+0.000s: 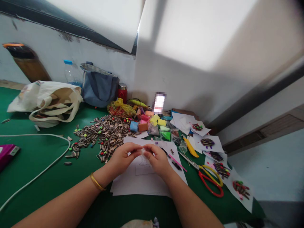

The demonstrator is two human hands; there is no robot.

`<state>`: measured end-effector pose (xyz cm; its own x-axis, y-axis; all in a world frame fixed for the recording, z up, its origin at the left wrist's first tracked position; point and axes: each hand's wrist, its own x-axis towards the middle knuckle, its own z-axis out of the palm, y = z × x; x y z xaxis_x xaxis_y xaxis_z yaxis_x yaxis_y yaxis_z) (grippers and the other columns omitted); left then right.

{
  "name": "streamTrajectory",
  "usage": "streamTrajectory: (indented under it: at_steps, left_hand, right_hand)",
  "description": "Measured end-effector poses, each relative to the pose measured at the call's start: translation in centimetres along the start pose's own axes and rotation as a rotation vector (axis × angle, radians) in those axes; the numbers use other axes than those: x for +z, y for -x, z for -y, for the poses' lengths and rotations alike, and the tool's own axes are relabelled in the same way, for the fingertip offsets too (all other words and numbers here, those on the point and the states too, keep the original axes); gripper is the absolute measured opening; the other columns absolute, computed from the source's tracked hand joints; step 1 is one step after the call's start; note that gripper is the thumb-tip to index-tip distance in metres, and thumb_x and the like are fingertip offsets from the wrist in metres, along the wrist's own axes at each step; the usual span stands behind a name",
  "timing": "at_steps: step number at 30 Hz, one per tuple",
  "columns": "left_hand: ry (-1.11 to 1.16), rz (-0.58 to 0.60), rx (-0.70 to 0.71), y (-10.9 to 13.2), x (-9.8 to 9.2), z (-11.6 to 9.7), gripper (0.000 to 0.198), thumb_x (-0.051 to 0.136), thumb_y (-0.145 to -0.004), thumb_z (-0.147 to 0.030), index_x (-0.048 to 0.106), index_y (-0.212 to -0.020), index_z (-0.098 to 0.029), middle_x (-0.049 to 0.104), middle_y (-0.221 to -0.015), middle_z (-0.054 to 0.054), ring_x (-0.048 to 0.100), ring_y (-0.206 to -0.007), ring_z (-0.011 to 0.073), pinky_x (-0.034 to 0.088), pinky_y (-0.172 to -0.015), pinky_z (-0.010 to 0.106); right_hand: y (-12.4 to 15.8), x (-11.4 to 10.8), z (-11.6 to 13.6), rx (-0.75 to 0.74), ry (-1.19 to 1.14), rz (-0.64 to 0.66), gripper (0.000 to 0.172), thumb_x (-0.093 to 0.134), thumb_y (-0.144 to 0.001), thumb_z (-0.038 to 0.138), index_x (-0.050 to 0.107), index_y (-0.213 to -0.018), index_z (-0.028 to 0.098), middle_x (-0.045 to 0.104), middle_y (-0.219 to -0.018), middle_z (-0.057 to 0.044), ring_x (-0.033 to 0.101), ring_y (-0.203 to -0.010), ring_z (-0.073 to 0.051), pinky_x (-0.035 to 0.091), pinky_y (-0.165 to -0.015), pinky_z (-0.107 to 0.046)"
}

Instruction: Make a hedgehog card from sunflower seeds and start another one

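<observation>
Over the white paper sheets (123,183), my left hand (123,156) and my right hand (158,158) meet fingertip to fingertip. Between them they pinch a small whitish piece (142,151), too small to make out clearly. Beneath the hands lies a smaller white card (143,169) with faint lines on it. A gold bangle (97,182) circles my left wrist. Sunflower seeds (109,133) are heaped beyond my left hand, with small red, green and blue balls among them. Black pens (176,165) and a pink stick (178,162) rest right of my right hand.
Scissors (210,180) and a yellow cutter (190,147) lie at right, beside seed-decorated cards (247,202). Colored clay packs (143,127) sit at the back, near a lit phone (159,103). Blue bag (99,88), cloth bag (52,95) and white cable (42,172) are at left.
</observation>
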<state>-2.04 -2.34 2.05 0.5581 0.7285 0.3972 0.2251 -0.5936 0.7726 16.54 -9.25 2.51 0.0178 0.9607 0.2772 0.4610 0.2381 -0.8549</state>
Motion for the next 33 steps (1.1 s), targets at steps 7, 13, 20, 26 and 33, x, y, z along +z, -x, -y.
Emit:
streamTrajectory:
  at_steps: [7,13,20,26,33]
  left_hand:
    - [-0.164,0.015,0.183,0.2,-0.4,-0.4,0.011,0.062,-0.089,-0.025,0.07,-0.097,-0.023,0.072,-0.09,0.003,0.065,-0.085,0.016,0.05,-0.079,0.028]
    - [-0.208,-0.044,0.102,0.2,-0.3,-0.7,0.012,0.059,-0.09,-0.027,0.069,-0.086,-0.022,0.071,-0.084,0.002,0.064,-0.078,0.0153,0.049,-0.075,0.028]
    - [0.031,-0.065,-0.078,0.0,0.1,0.0,0.015,0.064,-0.085,-0.031,0.072,-0.094,-0.022,0.073,-0.088,0.001,0.067,-0.08,0.0159,0.054,-0.073,0.026]
    - [-0.032,-0.053,0.013,0.1,0.0,-0.4,0.009,0.065,-0.086,-0.028,0.072,-0.086,-0.023,0.073,-0.086,0.001,0.066,-0.08,0.0157,0.053,-0.076,0.027]
    - [-0.158,-0.112,0.114,0.4,0.0,-1.1,0.008,0.06,-0.089,-0.023,0.068,-0.087,-0.022,0.07,-0.087,0.002,0.064,-0.083,0.0161,0.05,-0.078,0.029]
  right_hand:
    - [-0.1,0.0,0.3,0.101,-0.075,0.084,0.024,0.051,-0.093,0.033,0.069,-0.101,0.02,0.072,-0.097,-0.004,0.066,-0.088,-0.019,0.053,-0.079,-0.032]
    - [-0.1,-0.1,0.6,0.076,-0.097,0.155,0.033,0.061,-0.088,0.041,0.067,-0.112,0.02,0.071,-0.111,-0.007,0.065,-0.102,-0.022,0.05,-0.092,-0.037]
    - [-0.1,0.0,0.5,0.102,-0.069,0.021,0.037,0.072,-0.078,0.037,0.066,-0.11,0.02,0.069,-0.106,-0.007,0.064,-0.096,-0.022,0.051,-0.087,-0.036]
    - [0.0,0.3,0.3,0.06,-0.027,-0.002,0.037,0.075,-0.075,0.033,0.066,-0.109,0.021,0.07,-0.104,-0.007,0.064,-0.094,-0.022,0.051,-0.086,-0.036]
    - [0.1,0.6,0.5,0.046,-0.014,-0.024,0.034,0.072,-0.079,0.034,0.066,-0.11,0.021,0.07,-0.105,-0.007,0.064,-0.093,-0.021,0.052,-0.085,-0.036]
